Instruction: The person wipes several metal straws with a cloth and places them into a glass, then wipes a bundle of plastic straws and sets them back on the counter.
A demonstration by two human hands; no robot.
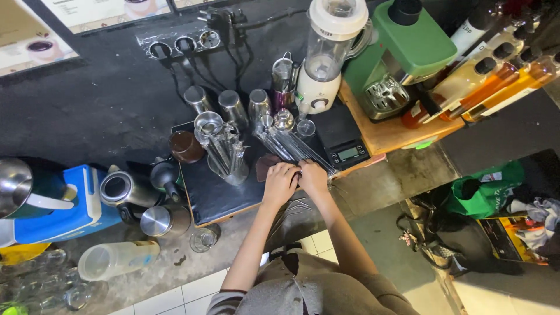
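Note:
My left hand and my right hand rest side by side at the front edge of a black mat on the counter. Both are closed around the near end of a bundle of long metal rods or straws that lies slanted away toward the upper left. A small brown cloth sits just left of my left hand. A glass holder packed with metal utensils stands further left on the mat.
Steel cups line the back of the mat. A white blender, a black scale and a green machine stand to the right. A blue cooler, kettles and jars crowd the left. Bags lie on the floor at right.

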